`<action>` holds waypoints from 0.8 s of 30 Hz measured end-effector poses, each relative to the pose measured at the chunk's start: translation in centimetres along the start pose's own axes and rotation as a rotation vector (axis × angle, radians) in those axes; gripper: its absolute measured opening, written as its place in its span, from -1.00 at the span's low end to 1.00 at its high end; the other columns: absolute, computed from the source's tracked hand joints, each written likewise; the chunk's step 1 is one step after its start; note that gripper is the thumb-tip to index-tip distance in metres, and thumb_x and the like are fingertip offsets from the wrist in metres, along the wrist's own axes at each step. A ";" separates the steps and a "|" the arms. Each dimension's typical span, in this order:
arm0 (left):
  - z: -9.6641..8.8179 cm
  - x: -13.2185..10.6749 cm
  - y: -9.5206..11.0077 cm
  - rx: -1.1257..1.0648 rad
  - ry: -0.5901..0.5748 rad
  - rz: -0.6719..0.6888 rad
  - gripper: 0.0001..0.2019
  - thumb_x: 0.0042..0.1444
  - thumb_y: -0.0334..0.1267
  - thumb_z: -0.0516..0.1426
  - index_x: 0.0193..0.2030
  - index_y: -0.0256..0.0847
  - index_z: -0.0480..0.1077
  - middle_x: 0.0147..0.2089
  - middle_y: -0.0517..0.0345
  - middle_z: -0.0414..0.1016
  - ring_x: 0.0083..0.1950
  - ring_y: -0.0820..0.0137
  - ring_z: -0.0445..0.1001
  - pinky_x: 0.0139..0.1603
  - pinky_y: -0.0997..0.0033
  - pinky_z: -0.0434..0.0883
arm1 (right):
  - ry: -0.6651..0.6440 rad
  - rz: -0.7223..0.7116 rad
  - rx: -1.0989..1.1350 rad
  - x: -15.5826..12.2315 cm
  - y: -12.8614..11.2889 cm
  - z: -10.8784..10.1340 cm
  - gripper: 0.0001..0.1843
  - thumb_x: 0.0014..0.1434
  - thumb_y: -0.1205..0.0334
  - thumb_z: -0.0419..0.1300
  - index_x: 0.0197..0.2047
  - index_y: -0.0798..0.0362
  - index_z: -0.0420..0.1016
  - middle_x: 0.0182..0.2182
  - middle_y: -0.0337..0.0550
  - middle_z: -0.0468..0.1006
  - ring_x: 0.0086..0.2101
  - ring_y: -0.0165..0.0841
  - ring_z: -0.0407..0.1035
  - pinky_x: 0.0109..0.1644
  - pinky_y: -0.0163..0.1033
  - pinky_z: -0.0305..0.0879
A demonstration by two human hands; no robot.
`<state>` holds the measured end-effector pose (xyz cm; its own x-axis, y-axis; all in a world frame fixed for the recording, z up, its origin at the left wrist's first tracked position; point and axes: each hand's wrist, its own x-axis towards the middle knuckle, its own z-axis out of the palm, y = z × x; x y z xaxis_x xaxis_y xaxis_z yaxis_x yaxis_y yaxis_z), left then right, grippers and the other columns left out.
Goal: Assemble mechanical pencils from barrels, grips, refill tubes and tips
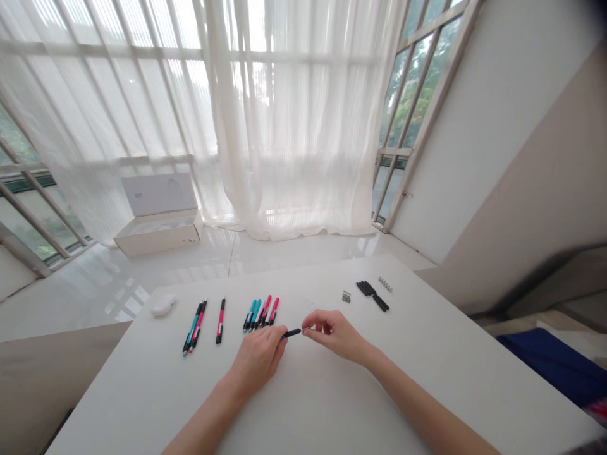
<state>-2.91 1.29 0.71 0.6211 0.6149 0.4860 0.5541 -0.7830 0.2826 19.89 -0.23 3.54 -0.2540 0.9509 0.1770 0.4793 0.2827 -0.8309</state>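
Observation:
Over the middle of the white table, my left hand [258, 359] is closed around a pen [293, 333], whose black grip end sticks out to the right. Thumb and fingers of my right hand [336, 333] pinch a small silvery pen tip [306, 328] at that end. Whether the tip is screwed on or separate, I cannot tell. Just beyond my left hand lie several turquoise and pink pen barrels [260, 311]. Thin clear pieces [309, 304], perhaps refills, lie behind my right fingers.
Pens in turquoise and pink [194, 327] and one pink pen [220, 320] lie left. Black grips [372, 295], small springs [346, 296] and metal tips [385, 284] lie right. A white rounded case [163, 306] sits at the left edge; an open white box [159, 235] stands behind the table [303, 404].

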 end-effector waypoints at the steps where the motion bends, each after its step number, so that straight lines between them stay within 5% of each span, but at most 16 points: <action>1: 0.0 0.0 0.0 0.004 -0.003 0.007 -0.80 0.33 -0.26 -0.10 -0.07 -0.18 0.32 -0.30 0.07 0.51 -0.30 0.31 0.52 -0.30 0.39 0.40 | 0.004 -0.009 -0.004 0.0 0.0 0.1 -0.78 0.15 0.07 0.21 -0.30 0.03 0.57 -0.53 -0.27 0.52 -0.53 -0.46 0.29 -0.44 -0.36 0.25; 7: -0.3 0.1 -0.2 0.043 -0.011 0.041 -0.76 0.37 -0.24 -0.14 0.01 -0.16 0.29 -0.25 0.07 0.53 -0.29 0.33 0.54 -0.33 0.41 0.39 | 0.042 -0.096 -0.065 -0.2 0.5 0.9 -0.84 0.20 0.14 0.20 -0.30 0.02 0.57 -0.44 -0.25 0.60 -0.47 -0.45 0.37 -0.36 -0.36 0.25; 13: -0.5 0.1 -0.1 0.072 -0.013 0.110 -0.76 0.37 -0.22 -0.12 0.00 -0.16 0.31 -0.26 0.10 0.55 -0.31 0.35 0.56 -0.36 0.44 0.40 | 0.024 -0.166 -0.438 -0.3 0.4 1.2 -0.63 0.32 0.12 0.09 -0.49 0.06 0.45 -0.56 -0.27 0.52 -0.52 -0.47 0.31 -0.40 -0.38 0.11; 19: -0.5 0.3 -0.1 0.137 0.067 0.105 -0.74 0.36 -0.17 -0.12 -0.04 -0.18 0.34 -0.23 0.08 0.55 -0.25 0.31 0.56 -0.41 0.45 0.37 | -0.029 -0.261 -0.482 -0.5 0.0 0.8 -0.81 0.35 0.13 0.07 -0.19 0.01 0.45 -0.23 -0.24 0.58 -0.34 -0.46 0.39 -0.31 -0.38 0.12; 24: -0.9 0.6 0.3 0.100 0.051 0.123 -0.73 0.37 -0.18 -0.15 -0.13 -0.18 0.33 -0.31 0.11 0.50 -0.28 0.32 0.52 -0.33 0.42 0.39 | -0.096 -0.199 -0.538 -0.5 -0.1 0.7 -0.61 0.38 0.08 0.01 -0.45 0.04 0.39 -0.45 -0.32 0.50 -0.43 -0.47 0.33 -0.40 -0.36 0.03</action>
<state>-2.83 1.33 1.88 0.6604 0.5073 0.5536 0.5297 -0.8373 0.1354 19.39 -0.84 3.19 -0.4461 0.8642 0.2327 0.7675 0.5031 -0.3972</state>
